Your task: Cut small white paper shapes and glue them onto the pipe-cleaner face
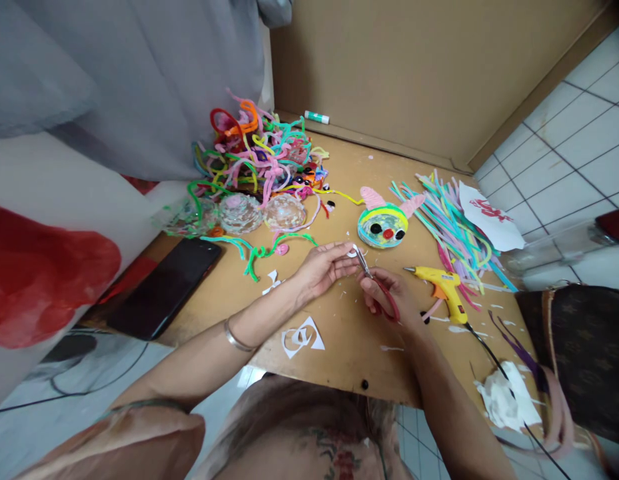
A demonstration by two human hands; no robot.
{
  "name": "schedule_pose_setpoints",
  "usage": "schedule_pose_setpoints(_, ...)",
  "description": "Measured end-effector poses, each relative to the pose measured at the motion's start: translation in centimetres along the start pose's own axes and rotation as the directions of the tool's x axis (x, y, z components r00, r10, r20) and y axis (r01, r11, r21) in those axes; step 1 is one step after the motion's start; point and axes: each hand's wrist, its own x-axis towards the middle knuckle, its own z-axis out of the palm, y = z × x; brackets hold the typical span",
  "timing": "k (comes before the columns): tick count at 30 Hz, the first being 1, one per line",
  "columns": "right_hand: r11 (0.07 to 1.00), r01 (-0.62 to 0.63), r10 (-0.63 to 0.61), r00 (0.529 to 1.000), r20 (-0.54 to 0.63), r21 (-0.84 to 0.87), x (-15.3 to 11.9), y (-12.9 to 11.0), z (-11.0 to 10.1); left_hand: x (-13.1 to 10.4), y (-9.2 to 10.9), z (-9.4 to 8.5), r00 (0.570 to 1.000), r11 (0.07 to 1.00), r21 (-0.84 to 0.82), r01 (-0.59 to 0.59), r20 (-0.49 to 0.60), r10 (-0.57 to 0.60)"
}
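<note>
My left hand [332, 268] is closed on a small white paper piece [352, 251], pinched at the fingertips. Red-handled scissors [389, 299] are in my right hand [386, 293], and their blades point up and left, meeting the paper. Beyond my hands sits a round animal face [382, 227] with pink ears, black eyes and a red nose. Cut white paper scraps [303, 338] lie nearer the table's front edge, and another white scrap [272, 283] is left of my left hand.
A yellow glue gun [446, 287] lies at right, its black cord running to the front. Pipe cleaners [452, 227] are bundled behind it. A tangled heap [259, 153] fills the back left, near a black phone [166, 287]. A brown bag [579, 353] stands at far right.
</note>
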Motion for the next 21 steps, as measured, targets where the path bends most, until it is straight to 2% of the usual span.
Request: schedule_pose_setpoints(21, 0.999, 0.023, -0.022, 0.999, 0.024, -0.031, -0.11, 0.37, -0.75, -0.04, 0.28, -0.33, 0.997, 0.998, 0.054, 0.02, 0.077, -0.024)
